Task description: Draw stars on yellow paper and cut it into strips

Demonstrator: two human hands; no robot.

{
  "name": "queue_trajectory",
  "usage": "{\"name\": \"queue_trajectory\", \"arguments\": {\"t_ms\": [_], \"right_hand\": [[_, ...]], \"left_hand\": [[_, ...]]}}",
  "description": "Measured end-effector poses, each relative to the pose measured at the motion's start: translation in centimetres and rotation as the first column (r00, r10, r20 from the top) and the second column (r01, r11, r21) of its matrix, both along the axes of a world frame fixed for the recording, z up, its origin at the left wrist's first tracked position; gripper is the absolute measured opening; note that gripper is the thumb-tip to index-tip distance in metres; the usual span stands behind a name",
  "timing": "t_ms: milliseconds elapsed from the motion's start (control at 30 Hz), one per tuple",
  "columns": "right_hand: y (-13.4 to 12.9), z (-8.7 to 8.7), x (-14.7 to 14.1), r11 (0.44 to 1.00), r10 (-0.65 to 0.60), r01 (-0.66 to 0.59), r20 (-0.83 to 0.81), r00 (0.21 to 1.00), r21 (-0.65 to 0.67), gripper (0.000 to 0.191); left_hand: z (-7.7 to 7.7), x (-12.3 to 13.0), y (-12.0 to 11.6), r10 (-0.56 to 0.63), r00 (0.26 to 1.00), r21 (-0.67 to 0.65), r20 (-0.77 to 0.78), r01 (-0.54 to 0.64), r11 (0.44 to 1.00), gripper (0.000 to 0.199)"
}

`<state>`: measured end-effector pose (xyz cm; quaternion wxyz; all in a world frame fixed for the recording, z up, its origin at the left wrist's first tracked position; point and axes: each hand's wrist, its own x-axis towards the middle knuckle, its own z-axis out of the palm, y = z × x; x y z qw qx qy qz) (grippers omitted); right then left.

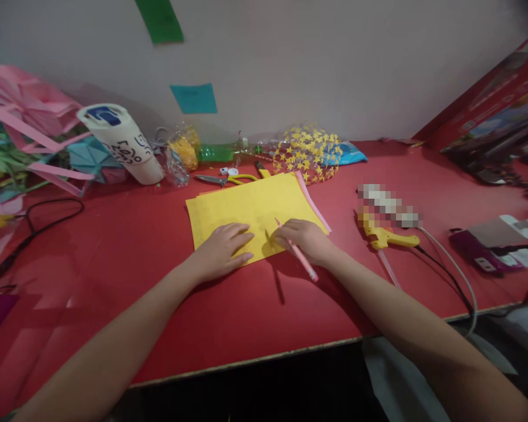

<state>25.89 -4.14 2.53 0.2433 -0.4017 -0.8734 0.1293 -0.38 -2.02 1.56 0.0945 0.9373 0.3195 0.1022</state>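
A stack of paper sheets with a yellow sheet (255, 208) on top lies on the red table in front of me. Pink and orange edges peek out from under the yellow. My left hand (226, 249) rests flat on the lower left part of the yellow sheet, fingers spread. At the sheet's lower right, my right hand (305, 239) is closed around a pink pencil (305, 262). Its eraser end points toward me and its tip angles up and left, over the paper. Whether the pencil's tip touches the sheet, I cannot tell.
Behind the paper lie scissors (224, 180), a cutter (262, 170), a green bottle (215, 153) and star-patterned wrap (307, 153). A tumbler (122, 143) stands beside folded paper crafts (30, 111) at left. On the right are a yellow glue gun (389, 237), cables and a purple box (484, 252).
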Motion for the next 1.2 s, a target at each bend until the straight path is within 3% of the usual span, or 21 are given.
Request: {"name": "queue_trajectory", "arguments": {"t_ms": [67, 100, 233, 300, 400, 500, 667, 800, 967, 1200], "right_hand": [[0.2, 0.7, -0.1, 0.962, -0.193, 0.139, -0.221, 0.956, -0.235, 0.031], [0.4, 1.0, -0.2, 0.924, -0.263, 0.150, -0.301, 0.917, -0.351, 0.032], [1.5, 1.7, -0.5, 0.799, -0.271, -0.044, -0.425, 0.864, -0.600, 0.029], [1.9, 1.6, -0.8, 0.744, -0.297, -0.109, -0.473, 0.829, -0.659, 0.017], [2.0, 1.1, -1.3, 0.735, -0.284, -0.144, -0.493, 0.822, -0.663, 0.013], [1.7, 0.5, -1.8, 0.732, -0.331, -0.102, -0.482, 0.811, -0.674, 0.012], [1.1, -0.2, -2.3, 0.786, -0.288, -0.069, -0.463, 0.838, -0.614, 0.008], [0.6, -0.5, -2.4, 0.805, -0.351, 0.011, -0.461, 0.815, -0.594, 0.011], [0.5, -0.9, -2.3, 0.794, -0.364, -0.004, -0.480, 0.798, -0.608, 0.016], [0.6, -1.2, -2.1, 0.796, -0.346, -0.020, -0.482, 0.805, -0.605, 0.012]], "left_hand": [[0.3, 0.0, 0.8, 0.019, 0.998, -0.034, 0.055, -0.017, 0.999, 0.040], [0.5, 0.2, 1.2, 0.032, 0.997, -0.045, 0.077, -0.028, 0.999, 0.040], [0.9, 1.3, 2.3, 0.030, 0.997, -0.130, 0.065, -0.021, 0.991, 0.050], [0.7, 1.9, 2.2, 0.021, 0.999, -0.150, 0.047, -0.014, 0.989, 0.055], [0.1, 2.0, 1.8, 0.010, 0.998, -0.135, 0.060, -0.002, 0.991, 0.057], [-0.4, 1.6, 1.4, -0.023, 0.997, -0.130, 0.074, 0.032, 0.991, 0.049], [-0.2, 1.4, 0.8, -0.004, 0.992, -0.073, 0.124, 0.013, 0.997, 0.034], [0.3, 1.8, 0.2, -0.026, 0.991, -0.014, 0.135, 0.028, 0.999, 0.020], [0.5, 2.1, -0.5, -0.019, 0.997, 0.010, 0.074, 0.018, 1.000, 0.023], [0.5, 2.1, -0.6, 0.015, 0.993, -0.021, 0.116, -0.012, 1.000, 0.021]]}}
